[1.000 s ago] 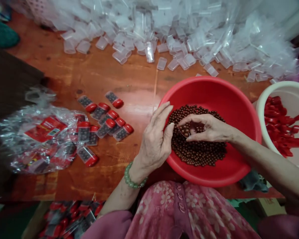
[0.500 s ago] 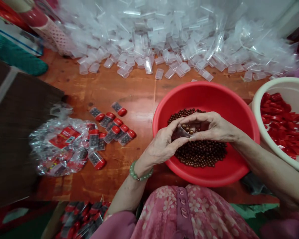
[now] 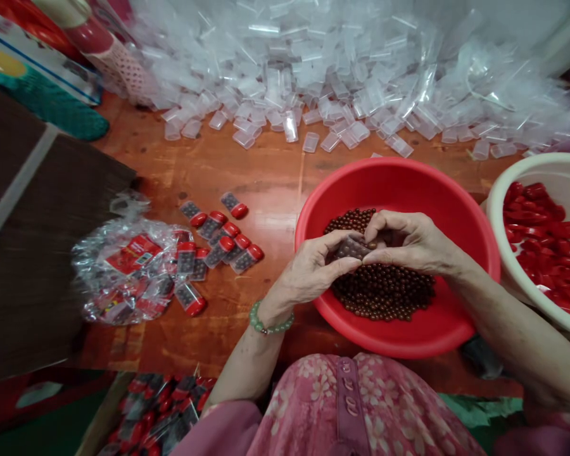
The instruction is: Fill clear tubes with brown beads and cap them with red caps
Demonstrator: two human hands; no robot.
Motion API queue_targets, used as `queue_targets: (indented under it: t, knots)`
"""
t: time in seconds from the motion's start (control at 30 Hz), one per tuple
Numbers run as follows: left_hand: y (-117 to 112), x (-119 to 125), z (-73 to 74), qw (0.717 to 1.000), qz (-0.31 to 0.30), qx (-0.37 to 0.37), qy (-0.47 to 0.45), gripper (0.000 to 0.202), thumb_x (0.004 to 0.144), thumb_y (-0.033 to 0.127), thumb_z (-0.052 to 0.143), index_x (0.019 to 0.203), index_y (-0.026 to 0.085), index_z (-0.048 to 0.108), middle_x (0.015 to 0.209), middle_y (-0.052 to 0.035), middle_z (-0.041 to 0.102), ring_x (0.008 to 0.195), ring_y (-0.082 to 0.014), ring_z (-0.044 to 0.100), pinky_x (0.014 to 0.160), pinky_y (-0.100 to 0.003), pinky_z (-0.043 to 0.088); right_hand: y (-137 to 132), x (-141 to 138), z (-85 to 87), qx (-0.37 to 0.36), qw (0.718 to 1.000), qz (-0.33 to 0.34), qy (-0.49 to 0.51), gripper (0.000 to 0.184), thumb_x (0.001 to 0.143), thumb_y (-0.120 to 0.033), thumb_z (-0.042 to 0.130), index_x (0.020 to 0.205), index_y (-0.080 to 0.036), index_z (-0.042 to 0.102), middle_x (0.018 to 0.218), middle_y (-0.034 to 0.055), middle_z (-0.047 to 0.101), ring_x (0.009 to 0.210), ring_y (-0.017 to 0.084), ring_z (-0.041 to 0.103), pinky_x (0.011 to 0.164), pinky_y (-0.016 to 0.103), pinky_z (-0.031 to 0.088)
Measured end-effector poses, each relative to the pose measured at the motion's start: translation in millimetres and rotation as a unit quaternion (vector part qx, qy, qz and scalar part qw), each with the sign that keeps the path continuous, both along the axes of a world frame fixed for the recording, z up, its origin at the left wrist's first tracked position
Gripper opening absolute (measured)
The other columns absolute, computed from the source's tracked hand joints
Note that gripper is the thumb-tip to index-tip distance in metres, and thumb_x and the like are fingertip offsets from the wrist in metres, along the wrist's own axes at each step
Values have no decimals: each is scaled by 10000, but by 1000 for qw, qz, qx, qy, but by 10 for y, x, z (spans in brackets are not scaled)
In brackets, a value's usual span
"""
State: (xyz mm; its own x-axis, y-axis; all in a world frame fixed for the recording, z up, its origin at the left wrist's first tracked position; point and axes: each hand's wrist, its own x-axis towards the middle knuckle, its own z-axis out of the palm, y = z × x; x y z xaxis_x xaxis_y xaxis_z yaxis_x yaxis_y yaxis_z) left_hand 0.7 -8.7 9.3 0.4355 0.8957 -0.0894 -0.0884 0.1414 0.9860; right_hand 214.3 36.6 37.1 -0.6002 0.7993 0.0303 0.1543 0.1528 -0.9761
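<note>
Over the red basin, my left hand grips a small clear plastic container tilted on its side, with dark balls showing through its wall. My right hand is closed at the container's mouth, its thumb and forefinger touching the rim. A few brown balls show between the fingers; the palm is hidden. Below both hands lies a heap of small shiny brown balls in the basin.
Filled containers with red caps lie left, beside a clear plastic bag. More filled containers are below the table edge. Empty clear containers pile at the back. A white basin of red caps stands right.
My right fingers have closed in on the container's mouth, and more balls show inside the container. The whole view has shifted slightly, moving the surroundings a little to the right.
</note>
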Motion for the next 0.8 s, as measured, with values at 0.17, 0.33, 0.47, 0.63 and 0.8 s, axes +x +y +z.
queue_targets:
  t: [0.17,0.33,0.47,0.63,0.8]
  knots:
    - [17,9,29,1000,6,13,8,230,860,289,759,1037,155,700,915,-23,728,832,-127,642,818,-245,496,53,122,32,10,999,-10,-35,313,772,-422,835,754,-189,627,684,-26,592,605,101,518,559,232,427]
    - [-56,-8,108,999,23,-3,-27,195,864,261,764,1008,163,677,1012,-59,775,914,-156,718,840,-261,550,139,399,-26,135,961,-89,-223,369,824,-420,749,1110,-193,702,978,67,744,836,209,681,777,346,546]
    - [-211,-21,257,996,40,61,-44,121,891,220,746,997,183,701,1024,-59,783,942,-169,740,865,-278,583,83,692,15,164,887,-96,-421,318,908,-314,628,1173,-155,702,1098,124,757,957,262,698,883,396,522]
    - [-253,45,324,995,39,90,24,101,912,190,712,1013,179,707,970,-44,758,890,-142,719,828,-250,576,-64,901,63,85,826,-27,-557,192,951,-285,583,1063,-175,694,951,80,766,846,220,706,761,323,494]
    - [-202,150,281,997,12,71,7,125,902,206,728,1024,193,706,952,-23,758,862,-124,713,791,-218,566,-62,808,-153,61,772,-13,-632,262,947,-263,576,1160,-130,648,991,168,756,923,287,711,745,346,474]
